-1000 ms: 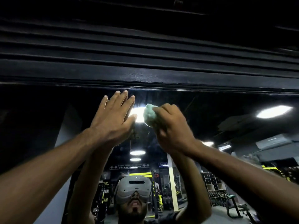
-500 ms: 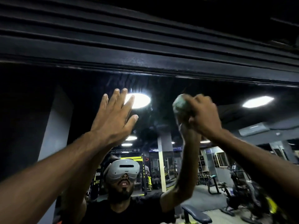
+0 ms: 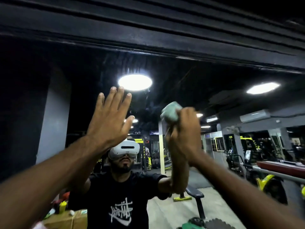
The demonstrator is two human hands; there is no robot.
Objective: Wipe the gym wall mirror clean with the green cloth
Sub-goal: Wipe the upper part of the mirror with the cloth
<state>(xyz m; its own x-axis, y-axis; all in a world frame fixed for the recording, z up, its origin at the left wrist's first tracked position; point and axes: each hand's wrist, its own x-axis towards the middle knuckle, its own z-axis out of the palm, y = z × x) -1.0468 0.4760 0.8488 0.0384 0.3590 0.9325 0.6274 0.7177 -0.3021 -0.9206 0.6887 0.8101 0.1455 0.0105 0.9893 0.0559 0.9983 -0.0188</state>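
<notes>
My cloth (image 3: 170,113) is pale mint green. In the mirror (image 3: 198,76) my T-shirt (image 3: 105,192) shows black with a white scrawled print, and my headset (image 3: 124,148) is white. The panel (image 3: 148,22) above is black, ribbed in long horizontal lines. The bottle (image 3: 62,206) is yellow, the pad (image 3: 280,166) dark red.

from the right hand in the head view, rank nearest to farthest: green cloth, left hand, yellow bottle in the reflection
1. green cloth: gripped by the right hand itself, sticking out at its top.
2. left hand: open and raised, just to the left.
3. yellow bottle: reflected, low at the far left.
</notes>
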